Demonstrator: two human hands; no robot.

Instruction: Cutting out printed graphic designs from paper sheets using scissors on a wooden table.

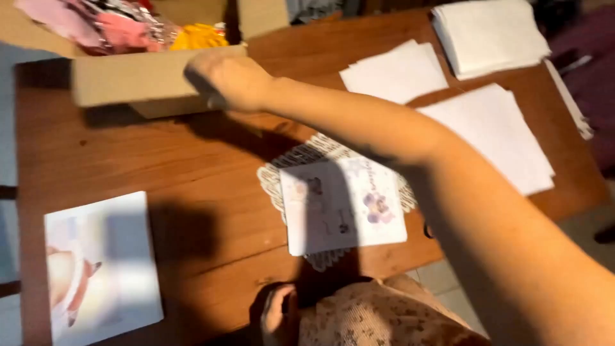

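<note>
R hand (pixel 227 80) reaches across wooden table (pixel 192 166) to front wall of cardboard box (pixel 128 80), fingers curled at its edge; grip unclear, blurred. L hand (pixel 280 314) rests at near table edge, holding nothing. White card (pixel 343 206) lies on doily (pixel 288 168), mid-table.

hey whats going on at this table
A person reaches the right hand across a wooden table to the rim of a cardboard box holding pink and yellow items. The left hand rests at the near edge. A decorated card lies on a lace doily, with stacks of white paper to the right.
</note>
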